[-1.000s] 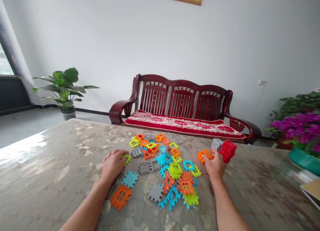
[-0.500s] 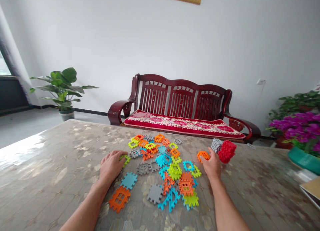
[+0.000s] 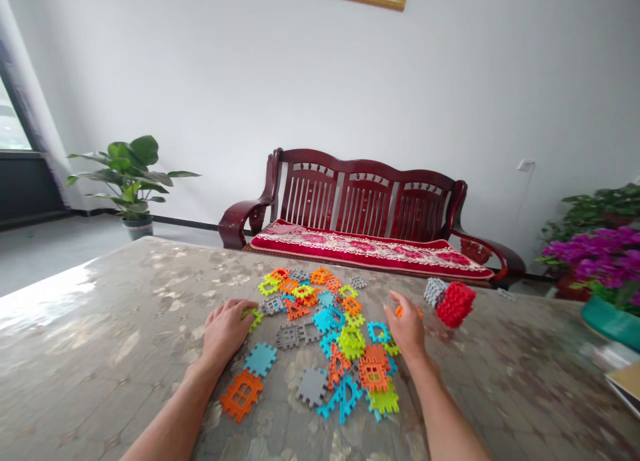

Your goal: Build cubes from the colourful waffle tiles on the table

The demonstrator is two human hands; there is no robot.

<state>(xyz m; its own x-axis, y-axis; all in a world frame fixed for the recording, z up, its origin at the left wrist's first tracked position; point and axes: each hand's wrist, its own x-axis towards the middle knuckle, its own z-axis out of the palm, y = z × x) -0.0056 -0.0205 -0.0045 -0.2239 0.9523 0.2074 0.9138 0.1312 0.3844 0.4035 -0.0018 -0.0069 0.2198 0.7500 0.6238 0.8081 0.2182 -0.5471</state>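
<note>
My left hand [image 3: 226, 328] lies palm down on the table, its fingertips over a lime-green notched building piece [image 3: 256, 318]. My right hand [image 3: 407, 328] is at the right edge of the scattered pieces, fingers apart, holding nothing I can see. It partly hides an orange piece [image 3: 400, 311] just behind it. Between the hands, flat interlocking pieces lie in a loose spread. Among them are a grey square [image 3: 313, 386], a blue square [image 3: 261, 359], an orange window piece [image 3: 242, 396] and blue triangular pieces [image 3: 346, 400].
A red bumpy block [image 3: 456, 304] and a grey one [image 3: 434, 292] stand right of my right hand. Farther right are a teal flowerpot [image 3: 607, 324] and a box edge [image 3: 625, 384]. Beyond the patterned table [image 3: 150, 301] stands a wooden bench [image 3: 367, 201]; a potted plant [image 3: 133, 174] is left.
My right hand has moved left from the orange piece and the grey block toward the spread, its fingers now apart. The left hand stays in place. The view has shifted slightly.
</note>
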